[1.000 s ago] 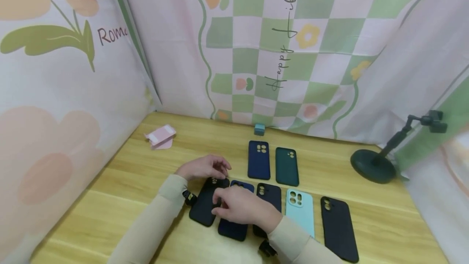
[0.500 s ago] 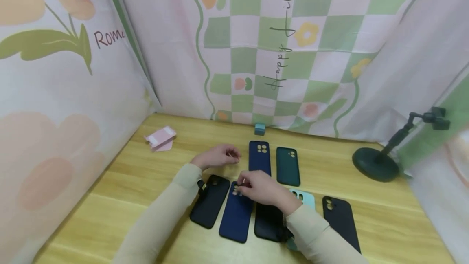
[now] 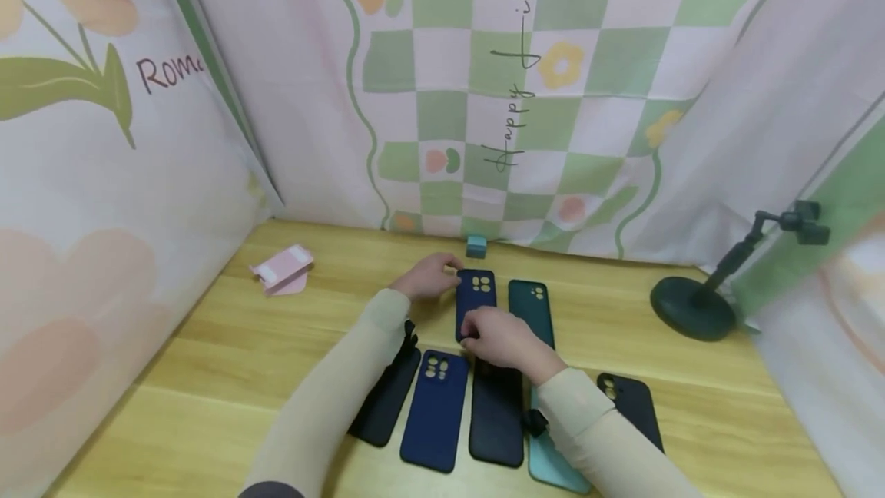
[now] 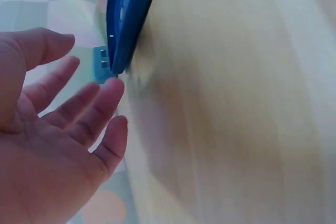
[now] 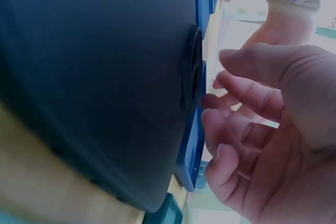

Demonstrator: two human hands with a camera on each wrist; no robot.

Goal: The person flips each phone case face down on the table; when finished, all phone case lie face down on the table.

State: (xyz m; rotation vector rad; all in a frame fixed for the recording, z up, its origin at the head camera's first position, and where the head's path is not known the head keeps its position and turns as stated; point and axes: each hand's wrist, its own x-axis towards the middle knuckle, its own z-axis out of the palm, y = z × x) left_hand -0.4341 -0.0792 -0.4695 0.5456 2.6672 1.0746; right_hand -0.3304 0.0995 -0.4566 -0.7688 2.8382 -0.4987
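A navy phone case (image 3: 475, 302) with camera cutouts lies at the back of the table. My left hand (image 3: 427, 277) is at its upper left side, fingers relaxed and holding nothing; in the left wrist view the fingertips are close to the case's corner (image 4: 123, 59). Over the lower end of that case hovers my right hand (image 3: 501, 338), its fingers loosely bent around nothing. Beneath the right hand and wrist lies a black phone case (image 3: 496, 417), its top end hidden. A dark green case (image 3: 531, 306) lies right of the navy one, partly covered by the right hand.
The front row also holds a black case (image 3: 387, 398) under the left forearm, another navy case (image 3: 434, 413), a turquoise case (image 3: 556, 463) and a black case (image 3: 632, 402). A pink paper piece (image 3: 283, 269), a small blue block (image 3: 476, 246) and a black stand (image 3: 694, 306) stand farther out.
Both hands have moved from the left front cases toward the back right, reaching the back navy case. The front navy case is now uncovered. The view has shifted slightly.
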